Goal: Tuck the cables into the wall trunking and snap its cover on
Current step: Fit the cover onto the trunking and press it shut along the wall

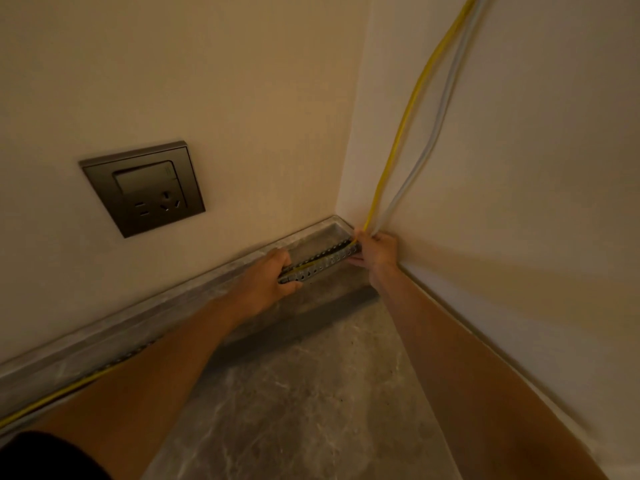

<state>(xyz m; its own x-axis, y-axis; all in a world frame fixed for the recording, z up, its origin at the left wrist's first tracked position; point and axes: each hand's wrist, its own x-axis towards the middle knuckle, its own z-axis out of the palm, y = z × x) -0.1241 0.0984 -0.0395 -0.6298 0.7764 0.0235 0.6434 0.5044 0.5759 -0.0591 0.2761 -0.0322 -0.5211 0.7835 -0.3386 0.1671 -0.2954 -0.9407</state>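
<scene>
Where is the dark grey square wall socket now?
Head view: the dark grey square wall socket is on the left wall, above and left of the left hand.

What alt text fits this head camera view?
At a room corner, the left hand grips grey slotted trunking along the skirting while the right hand holds a yellow cable and a pale grey cable coming down the wall.
</scene>
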